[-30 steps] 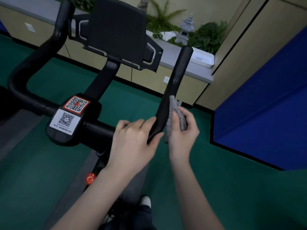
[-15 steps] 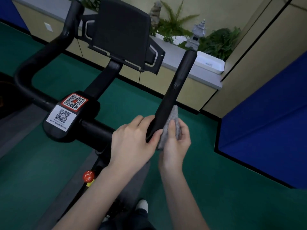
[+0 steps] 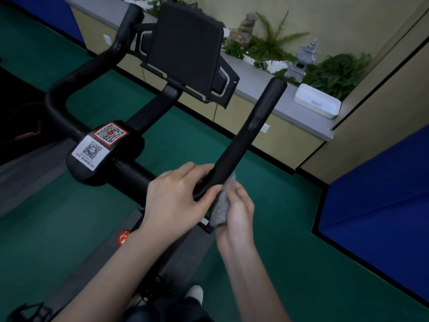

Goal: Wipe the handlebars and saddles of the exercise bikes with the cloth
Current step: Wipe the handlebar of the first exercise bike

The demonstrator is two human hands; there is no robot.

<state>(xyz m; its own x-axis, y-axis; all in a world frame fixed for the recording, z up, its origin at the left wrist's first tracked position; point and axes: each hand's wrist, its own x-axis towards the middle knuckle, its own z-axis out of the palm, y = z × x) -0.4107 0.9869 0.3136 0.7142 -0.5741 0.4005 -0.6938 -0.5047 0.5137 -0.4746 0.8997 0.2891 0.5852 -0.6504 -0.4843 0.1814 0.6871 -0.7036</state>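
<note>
cloth in right grip, beside handlebar

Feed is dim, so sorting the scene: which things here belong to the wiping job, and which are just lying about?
Job: grey cloth in right hand; right handlebar, held by left hand; left handlebar.
Lying about: white tray, stone lantern, ferns, tablet holder.

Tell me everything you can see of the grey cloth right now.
The cloth is grey and fuzzy, like towelling, bunched into a long crumpled wad. The right hand holds it, fingers curled over its outer side, pressing it against the right side of the black handlebar, near the lower end of the right grip. Its lower end hangs free below the bar. The left hand grips that bar beside it.
</note>
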